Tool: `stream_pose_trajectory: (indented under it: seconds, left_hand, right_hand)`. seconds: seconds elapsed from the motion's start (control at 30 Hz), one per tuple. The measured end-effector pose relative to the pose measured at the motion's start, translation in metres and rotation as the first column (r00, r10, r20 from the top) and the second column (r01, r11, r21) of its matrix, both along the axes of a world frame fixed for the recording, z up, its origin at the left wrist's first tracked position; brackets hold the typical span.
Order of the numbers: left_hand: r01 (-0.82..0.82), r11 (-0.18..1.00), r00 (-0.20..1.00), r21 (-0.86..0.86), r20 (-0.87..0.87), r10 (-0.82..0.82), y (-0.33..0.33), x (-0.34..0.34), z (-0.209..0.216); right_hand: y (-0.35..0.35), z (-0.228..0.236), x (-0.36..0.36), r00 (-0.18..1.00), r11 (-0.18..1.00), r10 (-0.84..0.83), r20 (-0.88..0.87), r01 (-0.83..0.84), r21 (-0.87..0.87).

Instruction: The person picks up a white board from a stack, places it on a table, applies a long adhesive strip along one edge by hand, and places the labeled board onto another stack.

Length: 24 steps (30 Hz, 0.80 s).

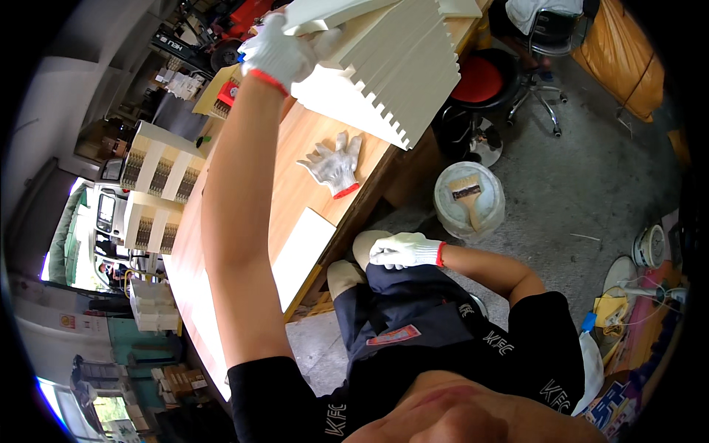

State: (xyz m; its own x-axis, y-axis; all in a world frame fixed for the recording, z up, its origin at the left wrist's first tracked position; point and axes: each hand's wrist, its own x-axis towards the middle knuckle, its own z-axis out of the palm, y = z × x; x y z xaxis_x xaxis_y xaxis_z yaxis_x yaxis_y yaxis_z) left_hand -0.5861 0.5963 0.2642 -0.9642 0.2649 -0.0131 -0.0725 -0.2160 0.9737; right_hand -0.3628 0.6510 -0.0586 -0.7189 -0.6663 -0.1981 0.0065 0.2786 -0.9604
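Note:
My left hand (277, 55), in a white knit glove with a red cuff, reaches far over the workbench (299, 159). Its fingers close around the end of a white board (336, 11), which lies above a stack of white slotted panels (402, 63); part of the grip is hidden. My right hand (406, 251), gloved the same way, rests on my thigh with its fingers curled in and nothing visible in them. Between the arms, a loose grey-white work glove (332, 164) lies palm-flat on the bench. A flat white panel (303, 255) sits by the bench's near edge.
A white bucket (450, 210) with a wide brush (467, 198) across its lid stands right of the bench. Beyond it are a red-topped stool (476, 77) and a wheeled chair (550, 37) with a person. Bundled panels (159, 166) stand past the bench's left side.

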Motion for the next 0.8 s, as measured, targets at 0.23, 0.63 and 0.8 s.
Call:
stream_pose_trajectory:
  seconds: [0.23, 0.63, 0.8]
  left_hand:
    - [-0.061, 0.991, 0.995, 0.123, 0.085, 0.051, -0.020, -0.021, 0.001]
    - [-0.348, 0.937, 0.937, 0.044, 0.008, 0.348, -0.371, 0.164, -0.125]
    - [-0.438, 0.769, 0.887, -0.466, -0.084, 0.454, -0.414, 0.219, -0.204]
  right_hand:
    - [0.002, 0.026, -0.007, 1.000, 1.000, 0.002, 0.000, -0.002, -0.027]
    - [-0.039, 0.097, -0.152, 0.941, 0.797, -0.128, 0.314, 0.286, -0.532]
    - [-0.109, 0.033, -0.239, 0.615, 0.992, -0.002, -0.788, 0.101, 0.076]
